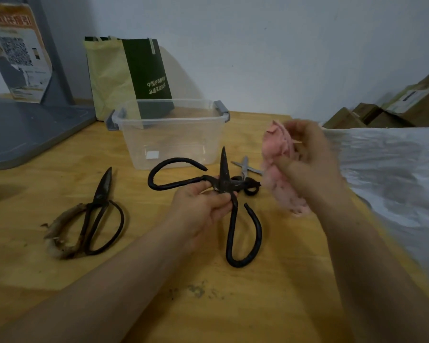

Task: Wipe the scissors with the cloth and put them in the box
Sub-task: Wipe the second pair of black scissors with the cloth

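Left hand (203, 206) pinches the big scissors (223, 179) at the pivot above the tabletop (159, 293), right hand (310, 159) clutches the cloth (280, 184) alongside, box (169, 134) behind; that upturned tip could easily jab fingers mid-wipe.

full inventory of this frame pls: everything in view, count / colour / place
large black iron scissors: 1, black, handles splayed, held in front of the box
black iron scissors with a rag-wrapped handle: 1, black, lying on the table, left
small steel scissors with black handles: 1, silver and black, on the table right of the box
clear plastic box with grey latches: 1, clear, table centre back, no lid on
pink cloth: 1, pink, bunched in the right hand
green and yellow paper bag: 1, behind the box
wooden table: 1, light brown
grey stand with a poster: 1, far left
white plastic sheet: 1, right
cardboard boxes: several, brown, far right
left hand: grips the large scissors near the pivot
right hand: holds the cloth
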Demonstrator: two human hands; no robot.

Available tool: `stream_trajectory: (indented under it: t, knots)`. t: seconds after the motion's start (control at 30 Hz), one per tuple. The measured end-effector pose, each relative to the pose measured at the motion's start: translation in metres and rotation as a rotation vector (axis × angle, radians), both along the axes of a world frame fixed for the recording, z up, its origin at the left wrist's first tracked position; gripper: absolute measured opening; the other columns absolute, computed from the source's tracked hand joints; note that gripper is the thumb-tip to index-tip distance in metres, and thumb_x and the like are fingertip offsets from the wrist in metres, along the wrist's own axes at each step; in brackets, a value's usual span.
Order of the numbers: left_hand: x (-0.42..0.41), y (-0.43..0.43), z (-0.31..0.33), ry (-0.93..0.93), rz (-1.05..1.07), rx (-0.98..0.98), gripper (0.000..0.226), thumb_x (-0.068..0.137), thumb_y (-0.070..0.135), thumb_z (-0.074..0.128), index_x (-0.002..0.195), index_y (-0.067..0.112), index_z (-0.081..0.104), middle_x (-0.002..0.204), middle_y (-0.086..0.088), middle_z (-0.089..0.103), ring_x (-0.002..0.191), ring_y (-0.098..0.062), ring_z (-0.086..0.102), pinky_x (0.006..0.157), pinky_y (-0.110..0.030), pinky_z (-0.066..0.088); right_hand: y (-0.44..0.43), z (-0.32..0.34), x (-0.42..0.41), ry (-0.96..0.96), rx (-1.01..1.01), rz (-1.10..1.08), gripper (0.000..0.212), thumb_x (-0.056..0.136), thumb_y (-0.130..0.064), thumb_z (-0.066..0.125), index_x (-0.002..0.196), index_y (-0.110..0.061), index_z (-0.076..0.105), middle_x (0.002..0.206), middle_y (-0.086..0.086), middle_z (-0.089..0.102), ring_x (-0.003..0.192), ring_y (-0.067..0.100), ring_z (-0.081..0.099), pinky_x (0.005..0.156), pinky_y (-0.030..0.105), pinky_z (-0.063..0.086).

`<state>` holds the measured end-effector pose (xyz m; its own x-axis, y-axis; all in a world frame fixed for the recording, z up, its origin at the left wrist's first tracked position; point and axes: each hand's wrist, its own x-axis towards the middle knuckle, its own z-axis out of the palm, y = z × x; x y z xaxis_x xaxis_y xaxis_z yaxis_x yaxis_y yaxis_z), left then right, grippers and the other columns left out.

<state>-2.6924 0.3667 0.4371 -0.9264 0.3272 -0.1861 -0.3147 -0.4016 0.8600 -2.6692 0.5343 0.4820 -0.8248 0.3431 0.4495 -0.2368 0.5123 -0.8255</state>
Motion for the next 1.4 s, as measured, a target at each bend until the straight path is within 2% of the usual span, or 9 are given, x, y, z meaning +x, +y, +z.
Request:
stream_trajectory:
  t: [0.13,0.33,0.53,0.63,0.8,1.13,1.27,1.33,1.4]
  knots:
    - [-0.001,-0.002,-0.007,0.052,-0.001,-0.006,0.036,0.084,-0.015,0.053,0.115,0.004,0.056,0.103,-0.017,0.068,0.095,-0.024,0.068,0.078,-0.028,0.057,-0.013,-0.010,-0.004,0.004,0.184,0.099,0.032,0.080,-0.006,0.071,0.090,-0.037,0.068,0.104,-0.006,0.064,0.098,0.007,0.059,0.083,0.022,0.050]
    - [-0.005,-0.002,-0.014,0.185,0.022,-0.050,0.019,0.084,-0.008,0.058,0.098,0.004,0.065,0.086,-0.011,0.073,0.083,-0.021,0.071,0.073,-0.027,0.058,-0.031,-0.027,-0.005,-0.187,0.168,0.370,0.012,0.087,-0.022,0.065,0.092,-0.023,0.075,0.108,-0.015,0.065,0.102,-0.003,0.058,0.084,0.013,0.050]
    - [-0.007,-0.002,-0.020,0.239,0.045,-0.111,0.018,0.082,-0.010,0.061,0.092,0.003,0.066,0.080,-0.006,0.073,0.077,-0.014,0.071,0.067,-0.021,0.056,-0.036,-0.044,-0.015,-0.181,-0.046,0.326,0.020,0.076,-0.009,0.076,0.094,-0.017,0.076,0.101,-0.007,0.071,0.098,0.009,0.065,0.083,0.028,0.056]
    - [-0.007,-0.002,-0.023,0.239,0.065,-0.137,0.018,0.080,-0.011,0.062,0.092,0.000,0.067,0.082,-0.010,0.072,0.076,-0.014,0.071,0.067,-0.022,0.057,-0.041,-0.045,-0.017,-0.228,-0.133,0.310,0.014,0.073,-0.008,0.078,0.080,-0.020,0.077,0.090,-0.003,0.072,0.090,0.017,0.068,0.078,0.041,0.058]
    - [-0.006,0.000,-0.023,0.220,0.108,-0.174,0.015,0.079,-0.009,0.066,0.088,0.002,0.069,0.078,-0.007,0.074,0.075,-0.016,0.071,0.067,-0.023,0.057,-0.050,-0.045,-0.023,-0.234,-0.119,0.194,0.008,0.071,-0.014,0.081,0.073,-0.019,0.075,0.087,-0.001,0.071,0.086,0.014,0.068,0.077,0.037,0.059]
    - [-0.005,0.004,-0.021,0.199,0.137,-0.222,0.018,0.077,-0.011,0.065,0.084,0.005,0.070,0.074,-0.003,0.074,0.075,-0.015,0.071,0.068,-0.024,0.058,-0.056,-0.045,-0.034,-0.241,0.210,-0.085,0.011,0.087,-0.030,0.066,0.079,-0.023,0.064,0.078,-0.008,0.060,0.089,0.015,0.061,0.077,0.030,0.050]
    - [-0.006,0.002,-0.021,0.171,0.111,-0.170,0.014,0.080,-0.010,0.063,0.087,0.001,0.069,0.083,-0.011,0.073,0.082,-0.021,0.071,0.072,-0.026,0.058,-0.048,-0.039,-0.022,-0.246,-0.055,0.087,0.003,0.081,-0.024,0.074,0.081,-0.021,0.073,0.086,0.001,0.071,0.084,0.021,0.068,0.071,0.040,0.059]
    - [-0.007,0.001,-0.021,0.187,0.098,-0.171,0.012,0.081,-0.007,0.063,0.088,0.001,0.070,0.086,-0.012,0.074,0.084,-0.022,0.071,0.075,-0.028,0.058,-0.050,-0.038,-0.015,-0.289,-0.029,0.186,0.004,0.078,-0.021,0.077,0.079,-0.025,0.074,0.090,-0.001,0.072,0.086,0.024,0.068,0.066,0.049,0.058]
    - [-0.006,0.001,-0.021,0.206,0.103,-0.175,0.013,0.080,-0.006,0.064,0.088,0.001,0.071,0.086,-0.011,0.074,0.084,-0.020,0.072,0.076,-0.029,0.058,-0.054,-0.039,-0.017,-0.266,0.071,0.165,0.010,0.079,-0.023,0.075,0.074,-0.030,0.070,0.096,-0.006,0.070,0.092,0.018,0.066,0.074,0.044,0.057]
